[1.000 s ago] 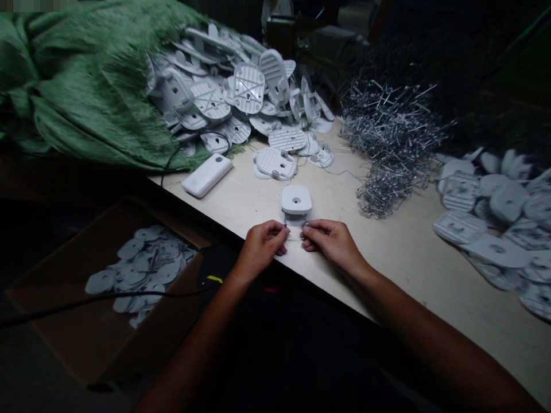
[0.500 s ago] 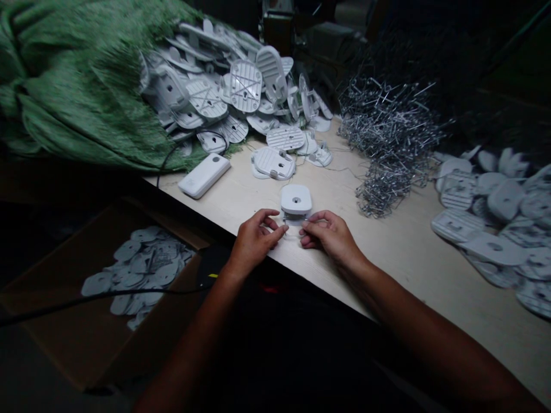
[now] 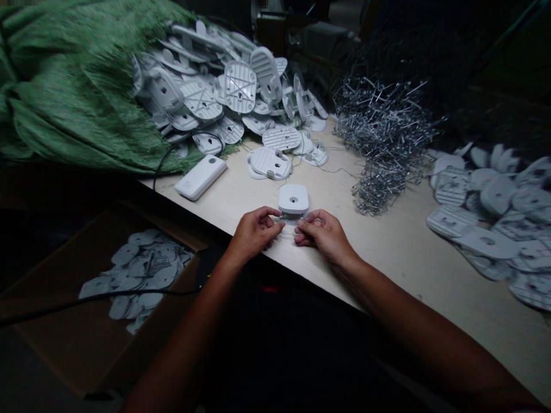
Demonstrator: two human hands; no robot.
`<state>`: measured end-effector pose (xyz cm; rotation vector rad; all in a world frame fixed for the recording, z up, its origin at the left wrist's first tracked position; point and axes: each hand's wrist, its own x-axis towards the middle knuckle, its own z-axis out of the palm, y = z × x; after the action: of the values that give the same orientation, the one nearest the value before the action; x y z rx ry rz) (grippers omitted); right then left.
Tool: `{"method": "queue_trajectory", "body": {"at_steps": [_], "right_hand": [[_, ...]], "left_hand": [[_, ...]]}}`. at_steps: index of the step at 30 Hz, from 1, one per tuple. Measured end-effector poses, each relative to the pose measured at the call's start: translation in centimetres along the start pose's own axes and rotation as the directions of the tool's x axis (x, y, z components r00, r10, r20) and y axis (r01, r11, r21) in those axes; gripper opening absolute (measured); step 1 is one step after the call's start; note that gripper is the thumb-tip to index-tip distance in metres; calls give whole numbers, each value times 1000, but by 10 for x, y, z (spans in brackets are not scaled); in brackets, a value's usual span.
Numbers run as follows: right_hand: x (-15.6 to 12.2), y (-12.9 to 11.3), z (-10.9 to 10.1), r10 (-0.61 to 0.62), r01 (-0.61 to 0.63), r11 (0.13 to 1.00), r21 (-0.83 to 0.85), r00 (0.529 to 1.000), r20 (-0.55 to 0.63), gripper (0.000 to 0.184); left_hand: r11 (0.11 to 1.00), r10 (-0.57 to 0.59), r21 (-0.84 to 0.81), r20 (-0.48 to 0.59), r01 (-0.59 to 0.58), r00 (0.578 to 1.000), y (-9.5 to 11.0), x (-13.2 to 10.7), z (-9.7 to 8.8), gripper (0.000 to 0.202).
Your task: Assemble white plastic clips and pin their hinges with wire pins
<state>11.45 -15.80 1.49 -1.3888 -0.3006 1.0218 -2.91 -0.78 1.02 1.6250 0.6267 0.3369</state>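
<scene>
Your left hand and right hand are at the near edge of a pale tabletop, either side of a white plastic clip unit. Unit sits on the bare tabletop just beyond your fingertips, close to the edge, rounded top plate up with a hole in the middle, metal showing along its near side. Left thumb and index are parted, index tip right by the unit's near left corner. Right thumb and fingers are bunched at the near right corner; cannot tell if they pinch the metal.

Surface: green woven sack lies at far left, a heap of ribbed white plates spilling from its mouth. A few loose plates lie between heap and unit. White power bank near the left edge, thin black cable beside it. Tangled pile of metal wire pins at far right of centre; more white plastic parts stacked on the right.

Below the tabletop, left: cardboard box with flat white pieces inside, thick black cord running across it. Room is dim; background clutter too dark to make out.
</scene>
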Motion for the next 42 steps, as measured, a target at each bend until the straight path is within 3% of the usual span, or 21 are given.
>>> {"method": "queue_trajectory", "body": {"at_steps": [6, 12, 18, 21, 24, 27, 32, 36, 42], "right_hand": [[-2, -4, 0, 43, -42, 999, 33, 999, -19, 39], [-32, -6, -18, 151, -154, 986, 59, 987, 46, 42], [-52, -10, -35, 249, -257, 964, 69, 963, 102, 40], [-50, -14, -36, 279, -288, 954, 87, 954, 107, 37], [-48, -17, -36, 305, -319, 940, 121, 944, 126, 34], [-49, -20, -37, 318, -333, 928, 168, 942, 111, 34], [-50, -24, -37, 293, -295, 933, 205, 955, 38, 37], [-51, -24, -36, 225, -216, 960, 177, 974, -28, 48], [-47, -14, -51, 34, -34, 999, 3, 998, -56, 59]], "left_hand": [[999, -5, 51, 38, 3, 999, 5, 0, -3, 42], [956, 62, 286, 33, -69, 997, 9, -32, 6, 33], [887, 111, 453, -28, -86, 993, 16, -48, 12, 66], [860, 198, 463, 81, -213, 977, 19, -38, 7, 79], [860, 276, 374, 233, -348, 933, 20, -26, 3, 64], [883, 289, 290, 285, -370, 914, 18, -19, 3, 48], [867, 342, 275, 276, -414, 898, 18, -17, 5, 38], [865, 364, 257, 271, -431, 891, 11, -16, 9, 45], [842, 491, 233, 43, -487, 870, -13, -7, 26, 31]]}}
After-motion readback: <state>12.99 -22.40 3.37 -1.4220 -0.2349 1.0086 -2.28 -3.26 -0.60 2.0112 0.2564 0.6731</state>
